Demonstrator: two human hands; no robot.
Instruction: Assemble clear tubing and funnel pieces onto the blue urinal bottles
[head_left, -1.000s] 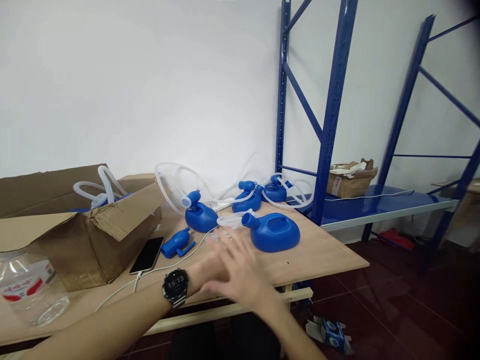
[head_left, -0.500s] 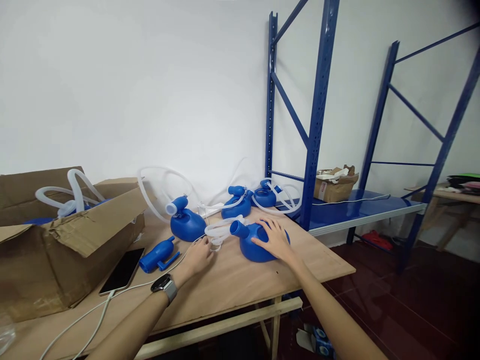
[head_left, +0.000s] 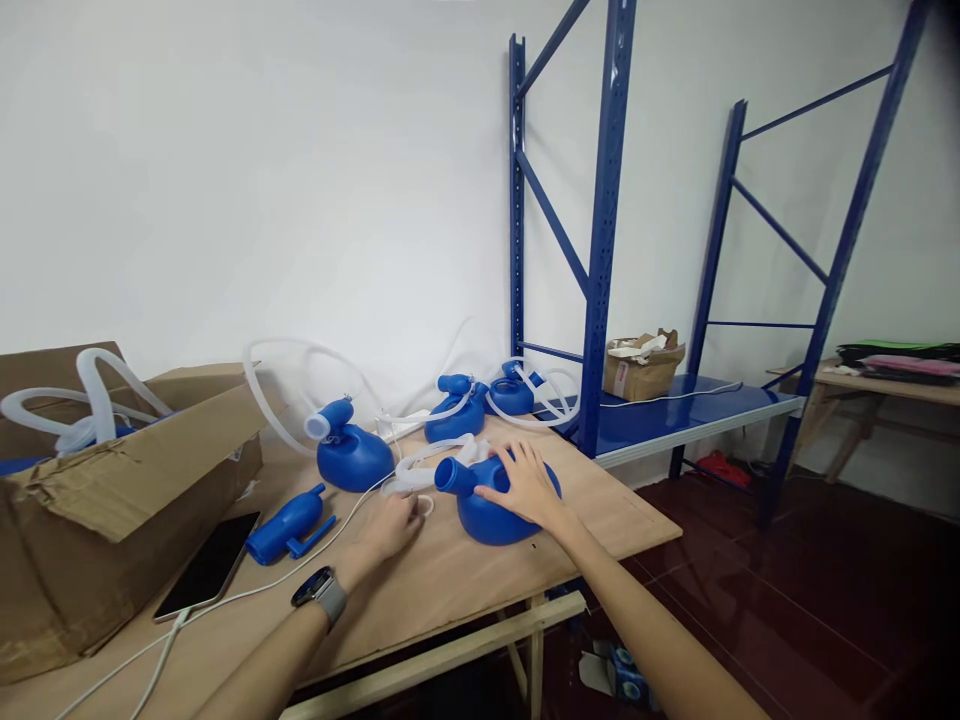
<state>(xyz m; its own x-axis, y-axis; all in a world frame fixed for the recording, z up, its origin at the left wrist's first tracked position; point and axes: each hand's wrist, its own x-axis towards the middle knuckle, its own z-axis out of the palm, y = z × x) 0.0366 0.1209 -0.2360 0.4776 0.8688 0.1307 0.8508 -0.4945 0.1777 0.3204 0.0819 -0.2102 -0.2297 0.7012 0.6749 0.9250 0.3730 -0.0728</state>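
My right hand (head_left: 525, 485) rests with spread fingers on top of a round blue bottle (head_left: 491, 522) whose open neck points left. Near that neck, my left hand (head_left: 390, 525) has its fingers curled down by the end of a coiled translucent tube (head_left: 431, 462); what its fingertips hold, if anything, is too small to tell. A blue spouted piece with a handle (head_left: 289, 525) lies left of my left hand. Behind stand more blue bottles with tubes: one at the left (head_left: 354, 458), one in the middle (head_left: 455, 415) and one further right (head_left: 511, 393).
An open cardboard box (head_left: 150, 500) with tubes stands on the wooden table (head_left: 450, 600) at left. Beside it lies a phone (head_left: 210, 567) with a white cable. A blue metal rack (head_left: 600, 250) holding a small carton (head_left: 643, 370) rises at the right.
The view has shifted, so most things appear further left. My right hand stays on the blue bottle. My left hand remains by the tube, its fingers now bent further down.
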